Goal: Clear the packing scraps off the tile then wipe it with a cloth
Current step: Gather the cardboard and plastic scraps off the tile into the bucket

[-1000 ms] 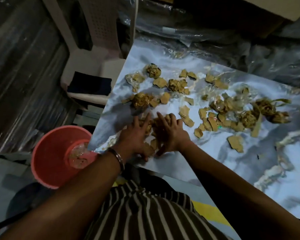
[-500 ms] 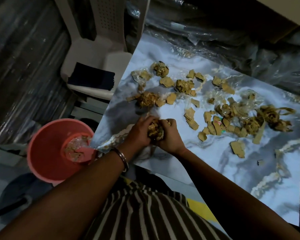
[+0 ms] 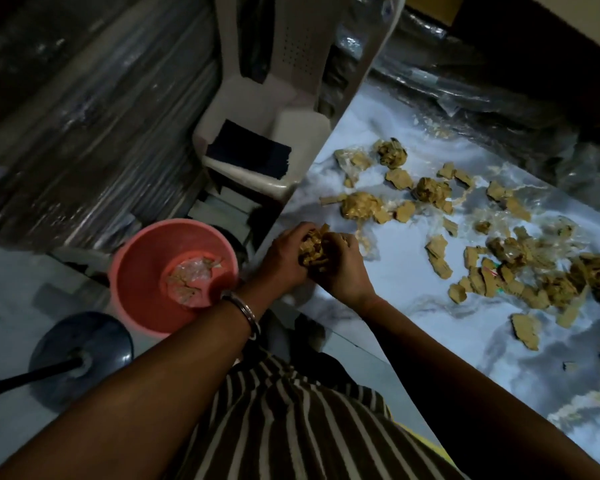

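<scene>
- Marble-patterned tile (image 3: 413, 306) is strewn with cardboard scraps (image 3: 478, 271); clearing is underway, wiping not begun.
- Pink bucket (image 3: 139, 268), just beside the tile, likely takes the next drop.
- Left hand (image 3: 284, 258) and right hand (image 3: 343, 268) cup a scrap wad (image 3: 313, 252) between them.

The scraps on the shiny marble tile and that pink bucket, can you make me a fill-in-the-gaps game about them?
1. The left hand and the right hand together hold one ball of brown cardboard scraps over the ____ edge of the pale marble-patterned tile.
2. The round pink plastic bucket on the floor already holds some ____.
3. The folded dark cloth lies on the seat of a white plastic ____.

Missing words: near; scraps; chair
</scene>
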